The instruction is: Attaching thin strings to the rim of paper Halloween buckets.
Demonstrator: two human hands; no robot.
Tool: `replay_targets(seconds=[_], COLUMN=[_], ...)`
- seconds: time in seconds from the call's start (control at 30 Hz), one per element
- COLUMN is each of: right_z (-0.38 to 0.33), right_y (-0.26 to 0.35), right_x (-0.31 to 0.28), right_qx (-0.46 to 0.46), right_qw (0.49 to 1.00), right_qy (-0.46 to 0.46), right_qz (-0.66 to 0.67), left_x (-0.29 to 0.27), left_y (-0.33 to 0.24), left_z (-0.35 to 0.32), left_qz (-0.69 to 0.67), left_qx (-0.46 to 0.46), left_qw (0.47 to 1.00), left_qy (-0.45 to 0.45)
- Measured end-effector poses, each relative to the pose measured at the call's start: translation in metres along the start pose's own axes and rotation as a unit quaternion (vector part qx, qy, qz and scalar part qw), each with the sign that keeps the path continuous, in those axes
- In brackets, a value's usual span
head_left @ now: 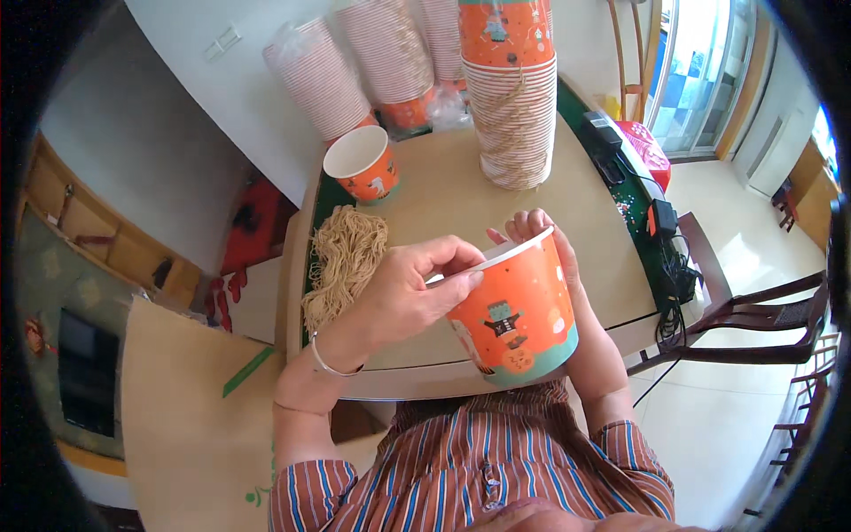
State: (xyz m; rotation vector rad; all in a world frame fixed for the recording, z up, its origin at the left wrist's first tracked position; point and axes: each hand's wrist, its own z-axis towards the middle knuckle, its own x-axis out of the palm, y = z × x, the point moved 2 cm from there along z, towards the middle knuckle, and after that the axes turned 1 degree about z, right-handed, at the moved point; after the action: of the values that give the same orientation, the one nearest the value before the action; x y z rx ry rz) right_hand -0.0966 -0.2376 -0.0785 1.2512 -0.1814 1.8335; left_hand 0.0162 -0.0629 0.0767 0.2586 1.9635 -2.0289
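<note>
Behind the grip, a smooth tan tabletop (434, 199) is bordered by strips of dark green, and a plain white wall (191, 71) is seen farther off. Between both hands, over the near edge of the table, an orange paper bucket (510, 324) is held slightly tilted. Its label side is printed with a green-headed cartoon figure, a smiling pumpkin and pale spots, and its foot is finished with a wavy teal band; its mouth is round and edged by a white rolled rim. That rim is pinched at the left between the thumb and fingers of the left hand (415, 288), above whose wrist a thin silvery bangle (332, 362) is worn. The bucket's right side is clasped by the right hand (567, 257), which is partly hidden by the printed wall. Just left of the grip, a loose, fibrous bundle of cream string (346, 257) is heaped, and beyond it a matching bucket (370, 180) is stood upright. Straight beyond the grip, a tall stack of nested buckets (516, 115) is seen, its rims ribbed like a column; more stacks (315, 80) are sheathed in clear, crinkled plastic. Right of the grip, black cables (678, 288) are tangled.
</note>
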Motion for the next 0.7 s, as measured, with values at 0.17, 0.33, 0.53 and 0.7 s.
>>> replay_targets(seconds=[0.17,0.33,0.53,0.7], right_z=[0.004,0.004,0.0,-0.003], right_y=[0.017,0.038,0.051,0.06], right_x=[-0.009,-0.006,0.004,0.009], right_qx=[-0.001,-0.028,-0.029,-0.029], right_qw=[0.995,0.972,0.941,0.931], right_qy=[0.023,0.059,0.055,0.05], right_qz=[-0.1,-0.226,-0.331,-0.361], left_x=[0.005,0.01,0.016,0.019], left_y=[-0.002,-0.003,0.001,-0.004], left_z=[0.017,0.033,0.047,0.053], left_qz=[0.022,0.034,0.068,0.079], left_qx=[-0.005,-0.014,-0.013,-0.027], left_qw=[1.0,0.999,0.998,0.997], left_qy=[0.001,0.003,0.012,0.006])
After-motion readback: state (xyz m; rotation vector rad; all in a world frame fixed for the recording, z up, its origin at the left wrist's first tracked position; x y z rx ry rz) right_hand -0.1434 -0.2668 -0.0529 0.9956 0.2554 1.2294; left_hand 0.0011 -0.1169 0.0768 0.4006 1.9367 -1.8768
